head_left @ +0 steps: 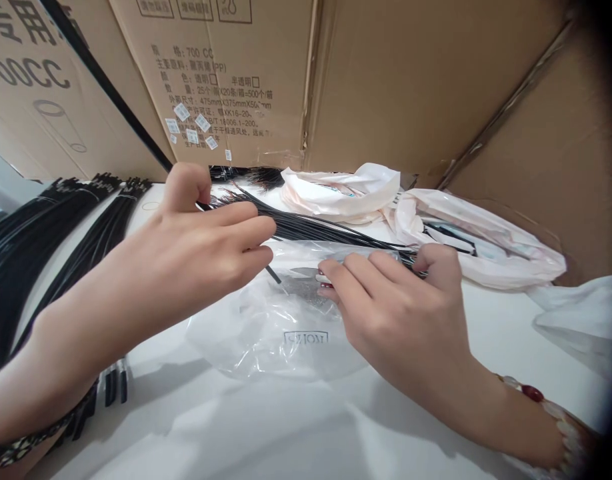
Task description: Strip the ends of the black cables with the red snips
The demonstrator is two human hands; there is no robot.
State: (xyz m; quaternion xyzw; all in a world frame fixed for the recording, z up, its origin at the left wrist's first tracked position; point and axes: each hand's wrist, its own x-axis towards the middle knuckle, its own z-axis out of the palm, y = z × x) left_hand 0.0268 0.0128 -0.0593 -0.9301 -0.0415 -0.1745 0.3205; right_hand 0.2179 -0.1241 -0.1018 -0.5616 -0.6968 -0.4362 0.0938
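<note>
Black cable (273, 275) (just 1) in left hand (209, 240), 1 clear bag (256, 333) below

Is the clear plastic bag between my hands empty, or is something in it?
Not empty: inside the bag, a greyish mass of small pieces shows just left of your right hand. How full, I can't tell.

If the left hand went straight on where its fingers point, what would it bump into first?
The left hand would probably meet the bundle of black wires first, just past it. Depth is unclear in this one view, though, so it might pass over them.
</note>
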